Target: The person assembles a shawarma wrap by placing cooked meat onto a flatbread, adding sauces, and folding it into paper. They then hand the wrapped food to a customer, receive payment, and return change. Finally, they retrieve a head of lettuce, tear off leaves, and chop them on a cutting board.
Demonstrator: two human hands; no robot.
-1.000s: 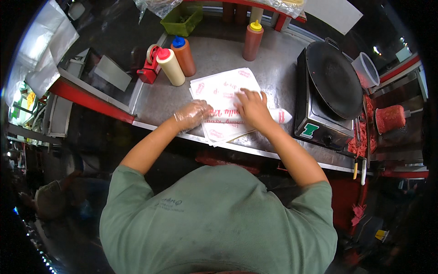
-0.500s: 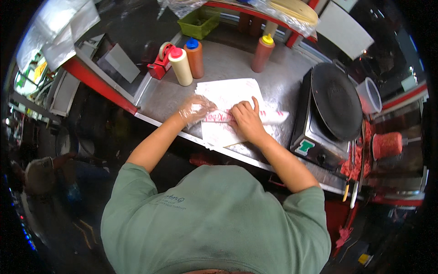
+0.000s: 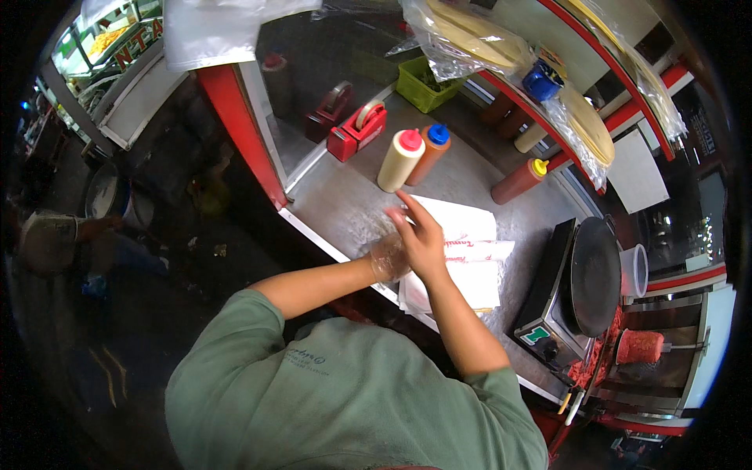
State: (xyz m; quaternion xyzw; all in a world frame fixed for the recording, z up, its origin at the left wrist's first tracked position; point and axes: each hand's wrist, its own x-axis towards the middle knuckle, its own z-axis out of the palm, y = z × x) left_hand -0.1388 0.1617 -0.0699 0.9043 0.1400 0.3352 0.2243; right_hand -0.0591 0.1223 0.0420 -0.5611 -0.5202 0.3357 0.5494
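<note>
Roll [image 3: 489, 251] lying across white paper sheets [image 3: 474, 283] on desk [image 3: 329, 221] | right hand [image 3: 424, 241] overlapping gloved left hand [image 3: 388, 258], fingers apart | left fingers hiding, cannot tell | seemingly closing roll's left end; next move probably calling for red tape dispenser [image 3: 354, 141]

passable: counter strip [image 3: 520, 274] between paper sheets [image 3: 474, 288] and stove [image 3: 540, 323] | blocking ahead: cream bottle [image 3: 398, 166], orange bottle [image 3: 430, 157] | behind them: hard to judge

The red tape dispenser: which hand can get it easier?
Probably the right hand: its bare fingers point toward the red tape dispenser and look nearer. The left hand, in clear plastic, is partly hidden behind the right.
</note>
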